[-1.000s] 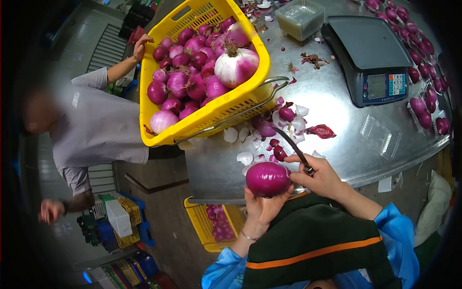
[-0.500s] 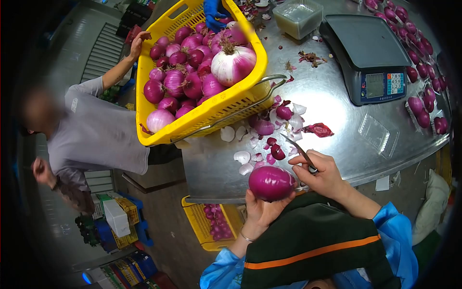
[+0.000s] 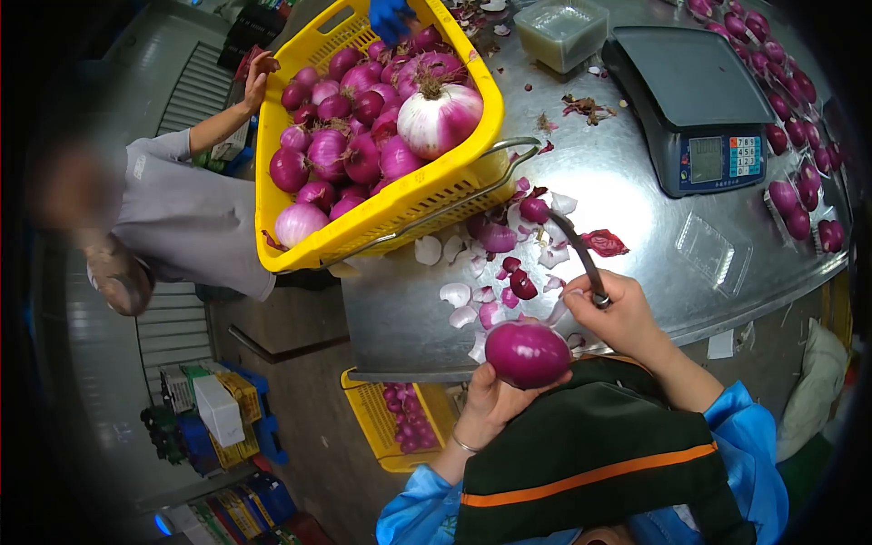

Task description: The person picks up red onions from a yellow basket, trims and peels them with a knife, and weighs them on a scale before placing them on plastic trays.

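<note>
- Since half a second earlier, the knife had swung up so its dark blade pointed away over the table, and the peeled onion had slid a little to the right and lower.
- The left hand cupped that purple onion from beneath, fingers curled up round its near side, just off the table's near edge.
- The right hand was closed tight round the knife handle, just beside the onion's upper right.
- A pale strip of skin hung between thumb and onion; whether it was attached to the onion I could not tell from there.
- Loose peelings and small purple trimmings lay scattered on the steel table, between the hands and the yellow basket.
- The basket stood tilted and heaped with red onions, one big pale onion on top.
- A blue-gloved hand showed at its far rim, and a co-worker in a grey shirt had a bare hand on its left corner.
- A weighing scale stood well apart at the far right, with a plastic tub beside it and peeled onions lined along the table's right edge.
- Below the table, a second yellow crate held more onions.
</note>
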Demonstrator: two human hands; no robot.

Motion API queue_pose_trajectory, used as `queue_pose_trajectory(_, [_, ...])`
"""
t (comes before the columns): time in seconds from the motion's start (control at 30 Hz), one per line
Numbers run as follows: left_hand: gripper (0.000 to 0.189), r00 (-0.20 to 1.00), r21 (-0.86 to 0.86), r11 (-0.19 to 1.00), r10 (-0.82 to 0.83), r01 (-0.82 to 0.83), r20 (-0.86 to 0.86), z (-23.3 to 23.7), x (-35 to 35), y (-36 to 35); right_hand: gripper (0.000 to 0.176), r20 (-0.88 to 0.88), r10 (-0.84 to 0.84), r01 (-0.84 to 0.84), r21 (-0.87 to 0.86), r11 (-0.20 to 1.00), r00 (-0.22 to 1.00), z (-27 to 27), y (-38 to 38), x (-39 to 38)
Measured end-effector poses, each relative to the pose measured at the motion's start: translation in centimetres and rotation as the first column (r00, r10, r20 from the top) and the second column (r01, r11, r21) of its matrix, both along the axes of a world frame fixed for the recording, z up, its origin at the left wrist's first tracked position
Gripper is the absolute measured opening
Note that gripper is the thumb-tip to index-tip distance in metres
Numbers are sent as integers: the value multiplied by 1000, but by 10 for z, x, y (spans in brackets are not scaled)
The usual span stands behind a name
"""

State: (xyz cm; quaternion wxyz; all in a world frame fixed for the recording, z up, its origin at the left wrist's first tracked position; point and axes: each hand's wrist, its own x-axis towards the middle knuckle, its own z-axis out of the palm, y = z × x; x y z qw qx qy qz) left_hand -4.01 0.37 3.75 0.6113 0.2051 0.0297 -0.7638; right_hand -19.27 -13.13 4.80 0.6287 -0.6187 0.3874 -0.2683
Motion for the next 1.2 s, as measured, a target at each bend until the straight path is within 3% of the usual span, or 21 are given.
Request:
queue_pose_trajectory(0.07, [89,996,3,998,-63,63,67,2,4,1,12,17,31,-31,8,999,999,0,-9,-1])
queue_pose_trajectory(0.13, [81,928,-100,975,-153,198,341,-2,9,6,13,-71,-220,224,50,973,973,-7,-23,1])
queue_pose_trajectory(0.17, [79,875,1,975,-201,224,440,20,8,3,20,-1,-189,185,-200,962,982,-30,-32,-2])
queue_pose_trajectory(0.2, [79,876,3,974,-203,225,437,22,8,2,20,-5,-190,186,-198,963,982,-27,-32,-4])
queue_pose_trajectory(0.27, [81,572,34,985,-128,172,810,23,9,0,35,-160,-34,-1,-217,976,987,-15,-29,-9])
queue_pose_trajectory(0.3, [83,513,30,992,-89,123,854,24,8,-2,48,-79,17,-32,-193,981,997,-14,-22,-12])
queue_pose_trajectory(0.33, [83,516,28,993,-84,116,853,26,9,-2,48,-81,24,-39,-195,980,996,-9,-18,-16])
queue_pose_trajectory(0.4, [81,380,83,995,-100,61,920,32,13,-3,46,-44,320,-322,-205,924,946,5,-10,-24])
queue_pose_trajectory(0.47, [79,419,113,993,-110,19,901,36,15,-3,43,-24,329,-323,-281,904,944,0,-5,-29])
queue_pose_trajectory(0.53, [77,445,99,994,-67,-50,893,36,17,-3,40,-276,383,-472,-547,692,881,1,-8,-37])
queue_pose_trajectory(0.67, [74,455,108,993,-73,-50,887,40,18,-5,35,-410,303,-505,-606,614,860,-3,-11,-42])
queue_pose_trajectory(0.7, [74,454,108,993,-74,-51,888,40,18,-4,35,-410,303,-505,-606,614,860,-7,-8,-41])
queue_pose_trajectory(0.77, [73,470,148,989,-131,-1,873,38,19,-1,35,-368,94,-308,-583,752,925,-22,-1,-38])
queue_pose_trajectory(0.9, [73,485,131,991,-118,7,867,36,13,-2,31,-308,88,-237,-488,840,947,-19,6,-28])
queue_pose_trajectory(0.97, [73,415,131,991,-127,19,901,36,10,-5,26,-229,272,-316,-182,931,935,18,12,-10])
queue_pose_trajectory(1.0, [73,414,131,991,-130,27,901,34,10,-5,26,-230,264,-308,-182,934,937,19,14,-4])
queue_pose_trajectory(1.07, [71,103,128,988,-137,87,985,32,11,-4,22,-174,144,-205,-411,888,974,13,16,7])
queue_pose_trajectory(1.1, [71,97,127,988,-136,89,986,35,13,-4,19,-217,100,-197,-488,850,971,6,13,7])
queue_pose_trajectory(1.17, [74,-199,55,976,-12,211,980,40,16,-1,18,-144,106,-156,-405,901,984,-1,5,8])
queue_pose_trajectory(1.2, [74,-196,54,976,-12,211,980,39,17,0,16,-75,109,-127,-310,942,991,-2,3,7])
